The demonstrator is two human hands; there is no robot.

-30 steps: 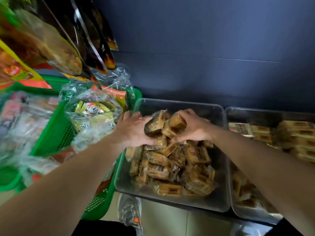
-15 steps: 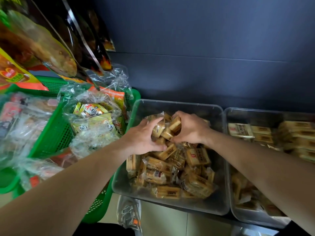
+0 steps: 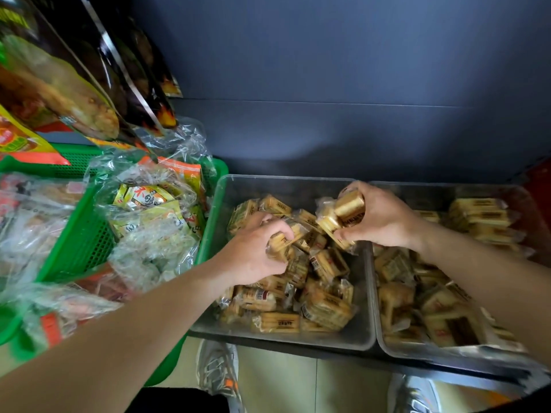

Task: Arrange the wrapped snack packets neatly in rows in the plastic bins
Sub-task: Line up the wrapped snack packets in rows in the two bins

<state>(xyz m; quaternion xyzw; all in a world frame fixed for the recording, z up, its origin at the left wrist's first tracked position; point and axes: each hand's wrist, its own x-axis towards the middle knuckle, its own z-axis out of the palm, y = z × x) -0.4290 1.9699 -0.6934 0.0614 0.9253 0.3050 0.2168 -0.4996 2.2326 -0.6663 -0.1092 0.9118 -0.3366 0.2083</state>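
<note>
Right hand (image 3: 384, 219) clasps a packet stack (image 3: 347, 211), left hand (image 3: 253, 257) pinches a single packet (image 3: 278, 245) in my centre bin (image 3: 277, 338); best seated upright, labels aligned.

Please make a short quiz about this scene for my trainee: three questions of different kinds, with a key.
1. True or false: the snack packets in the left bin lie in neat rows.
2. What does the right hand hold? A) a bundle of packets B) a shoe C) nothing
3. Fill in: the basket beside the left bin is ___ in colour.
Key: 1 false, they lie in a jumble; 2 A; 3 green.
</note>
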